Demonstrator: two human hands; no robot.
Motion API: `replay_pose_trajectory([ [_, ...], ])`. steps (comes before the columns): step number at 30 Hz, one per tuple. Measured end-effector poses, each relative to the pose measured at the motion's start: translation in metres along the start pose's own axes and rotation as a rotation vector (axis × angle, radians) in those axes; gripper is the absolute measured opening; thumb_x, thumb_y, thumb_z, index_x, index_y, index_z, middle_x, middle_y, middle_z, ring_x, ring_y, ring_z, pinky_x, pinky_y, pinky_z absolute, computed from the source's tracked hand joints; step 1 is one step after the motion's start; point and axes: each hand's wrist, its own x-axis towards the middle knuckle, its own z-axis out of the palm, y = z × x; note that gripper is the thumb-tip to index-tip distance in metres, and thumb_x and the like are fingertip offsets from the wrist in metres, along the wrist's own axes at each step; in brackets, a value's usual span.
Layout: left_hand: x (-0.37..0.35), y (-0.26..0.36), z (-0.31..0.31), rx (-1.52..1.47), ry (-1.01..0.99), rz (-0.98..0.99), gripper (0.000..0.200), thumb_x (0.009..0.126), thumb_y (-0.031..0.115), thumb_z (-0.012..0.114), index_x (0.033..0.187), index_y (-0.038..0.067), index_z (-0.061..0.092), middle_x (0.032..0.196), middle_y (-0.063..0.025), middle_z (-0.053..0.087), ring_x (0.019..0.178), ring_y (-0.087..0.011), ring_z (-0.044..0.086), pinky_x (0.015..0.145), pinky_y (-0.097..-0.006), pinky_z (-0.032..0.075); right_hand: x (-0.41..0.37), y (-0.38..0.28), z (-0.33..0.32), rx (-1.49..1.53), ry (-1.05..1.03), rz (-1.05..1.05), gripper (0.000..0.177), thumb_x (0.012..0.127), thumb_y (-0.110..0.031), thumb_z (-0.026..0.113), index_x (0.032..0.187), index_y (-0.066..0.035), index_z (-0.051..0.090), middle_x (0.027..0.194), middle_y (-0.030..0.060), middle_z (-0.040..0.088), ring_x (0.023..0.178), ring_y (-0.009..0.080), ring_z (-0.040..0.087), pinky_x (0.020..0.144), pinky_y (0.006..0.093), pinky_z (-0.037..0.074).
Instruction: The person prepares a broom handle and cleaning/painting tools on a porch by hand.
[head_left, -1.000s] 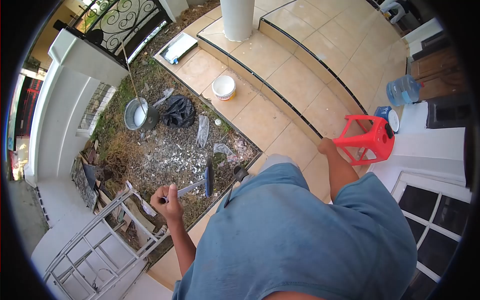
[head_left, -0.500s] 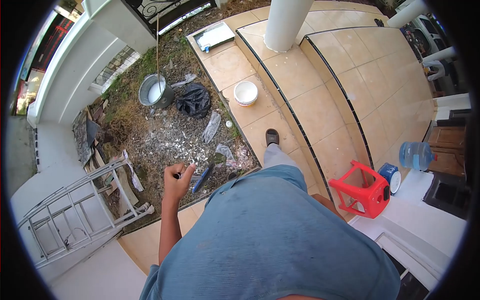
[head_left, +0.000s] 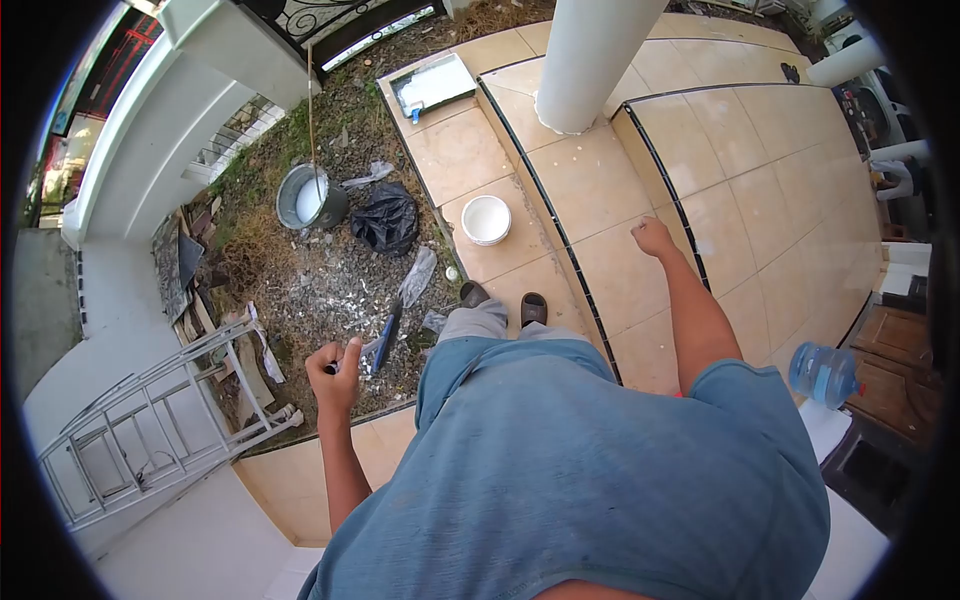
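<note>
head view shows the left hand (head_left: 335, 378) at nine o'clock, fingers closed round a blue-handled scraper (head_left: 381, 342) pointing toward one o'clock, the right hand (head_left: 652, 238) at two o'clock loosely curled on nothing, and white flakes (head_left: 340, 285) already littering the ground at eleven, which suggests scraping partly done.

There is one camera, worn on the person's head and tipped steeply down past the chest. The blue shirt (head_left: 600, 470) is very close and fills the lower middle of the frame. The left hand (head_left: 335, 375) at centre left and the right hand (head_left: 652, 238) right of centre are near. The tiled steps (head_left: 600, 180), the white pillar (head_left: 595, 55) at the top and the ladder (head_left: 150, 430) at lower left lie farther below. A fisheye lens bends the edges into a dark ring.
</note>
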Motion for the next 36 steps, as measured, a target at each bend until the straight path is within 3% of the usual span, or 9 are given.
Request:
replay_pose_trajectory([
  [4,0.045,-0.02,0.019,0.032,-0.028,-0.01,0.049,0.082,0.013,0.067,0.052,0.006,0.029,0.051,0.0037,0.027,0.052,-0.0058,0.025,0.047,-0.0301,0.019,0.037,-0.096,0.008,0.195,0.034,-0.213,0.021,0.08,-0.023,0.062,0.082,-0.001,0.062,0.077,0.0149,0.064,0.071,0.0271,0.061,0.065,0.037,0.047],
  [9,0.116,-0.029,0.037,-0.008,0.017,-0.124,0.049,0.082,0.015,0.067,0.051,0.005,0.03,0.05,0.0028,0.029,0.051,-0.0067,0.026,0.047,-0.031,0.019,0.063,-0.149,0.052,0.007,-0.51,-0.296,0.025,0.077,-0.026,0.062,0.086,-0.004,0.067,0.09,0.019,0.067,0.087,0.0329,0.065,0.079,0.0388,0.051],
  [15,0.122,-0.036,0.051,0.038,-0.024,-0.162,0.048,0.08,0.01,0.068,0.05,0.006,0.032,0.047,0.0002,0.033,0.046,-0.0081,0.03,0.045,-0.0304,0.022,0.148,-0.145,0.121,-0.143,-0.537,-0.222,0.027,0.074,-0.025,0.064,0.085,-0.002,0.068,0.091,0.0222,0.067,0.084,0.0371,0.064,0.076,0.0404,0.051],
  [19,0.103,-0.069,0.07,-0.021,0.017,-0.246,0.042,0.076,-0.006,0.062,0.05,0.006,0.031,0.046,-0.0029,0.035,0.043,-0.0135,0.034,0.048,-0.0305,0.03,0.234,-0.135,0.215,-0.064,-0.562,-0.262,0.021,0.072,-0.022,0.062,0.077,-0.002,0.068,0.084,0.0198,0.067,0.081,0.0353,0.065,0.075,0.0407,0.052],
  [22,0.125,-0.063,0.101,0.004,0.026,-0.277,0.042,0.076,-0.005,0.06,0.05,0.006,0.028,0.047,-0.0026,0.036,0.044,-0.0138,0.034,0.052,-0.0299,0.035,0.29,-0.122,0.298,0.008,-0.592,-0.194,0.02,0.074,-0.024,0.065,0.075,-0.004,0.066,0.081,0.0181,0.067,0.081,0.0337,0.065,0.075,0.0411,0.051],
  [26,0.15,-0.061,0.135,0.082,-0.088,-0.32,0.041,0.079,-0.001,0.059,0.052,0.008,0.028,0.047,-0.0018,0.039,0.046,-0.0121,0.033,0.058,-0.031,0.039,0.346,-0.115,0.386,0.019,-0.614,-0.077,0.042,0.075,-0.019,0.059,0.113,-0.001,0.06,0.112,0.0249,0.061,0.106,0.0388,0.057,0.091,0.0419,0.047],
  [28,0.171,-0.053,0.145,0.132,-0.175,-0.328,0.046,0.086,-0.003,0.056,0.055,0.009,0.025,0.05,-0.0057,0.038,0.045,-0.0195,0.032,0.058,-0.0384,0.043,0.353,-0.116,0.425,0.038,-0.514,-0.098,0.047,0.075,-0.017,0.058,0.119,0.0,0.054,0.113,0.0284,0.058,0.109,0.0401,0.056,0.093,0.0437,0.045],
  [31,0.183,-0.062,0.164,0.106,-0.12,-0.274,0.048,0.084,-0.006,0.056,0.056,0.011,0.022,0.049,-0.0053,0.035,0.045,-0.0192,0.031,0.055,-0.0362,0.04,0.359,-0.117,0.467,0.044,-0.607,-0.013,0.058,0.077,-0.016,0.059,0.13,0.001,0.043,0.11,0.03,0.06,0.108,0.0408,0.057,0.094,0.0431,0.045],
  [36,0.196,-0.064,0.176,0.155,-0.151,-0.327,0.046,0.084,-0.009,0.053,0.056,0.012,0.022,0.05,-0.0026,0.034,0.045,-0.0168,0.029,0.053,-0.0336,0.037,0.356,-0.117,0.491,0.163,-0.439,0.193,0.056,0.077,-0.007,0.051,0.131,-0.001,0.041,0.105,0.0307,0.061,0.1,0.0439,0.059,0.087,0.0468,0.048],
])
